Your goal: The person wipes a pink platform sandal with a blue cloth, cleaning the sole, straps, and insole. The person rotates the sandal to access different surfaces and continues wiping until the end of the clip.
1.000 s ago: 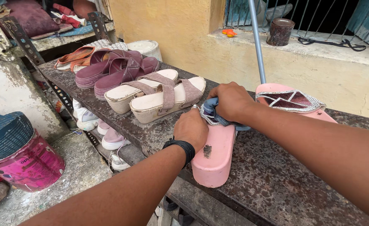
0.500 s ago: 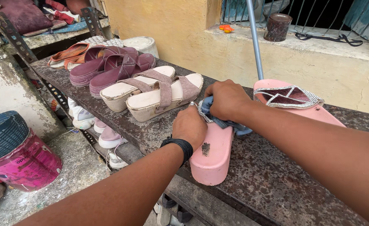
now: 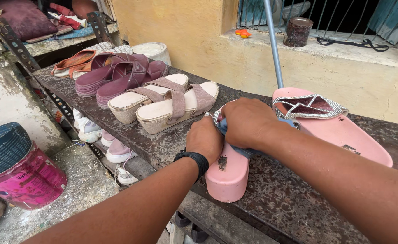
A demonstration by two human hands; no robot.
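Observation:
A pink platform sandal (image 3: 228, 174) lies on a dark stone shelf (image 3: 275, 203), heel toward me. My left hand (image 3: 204, 139), with a black wristband, grips its side near the strap. My right hand (image 3: 247, 122) presses a blue cloth (image 3: 242, 149) onto the sandal's footbed, covering its glittery strap. The second pink sandal (image 3: 339, 131) with a silver glitter strap (image 3: 308, 106) lies just to the right.
A cream pair (image 3: 162, 101), a maroon pair (image 3: 117, 74) and an orange pair of sandals (image 3: 72, 63) line the shelf to the left. White shoes (image 3: 88, 131) sit below. A pink bucket (image 3: 25, 180) stands at left. A metal pole (image 3: 273, 43) rises behind.
My right hand and the cloth have shifted slightly along the sandal. The view has moved a little; the other shoes stay where they were.

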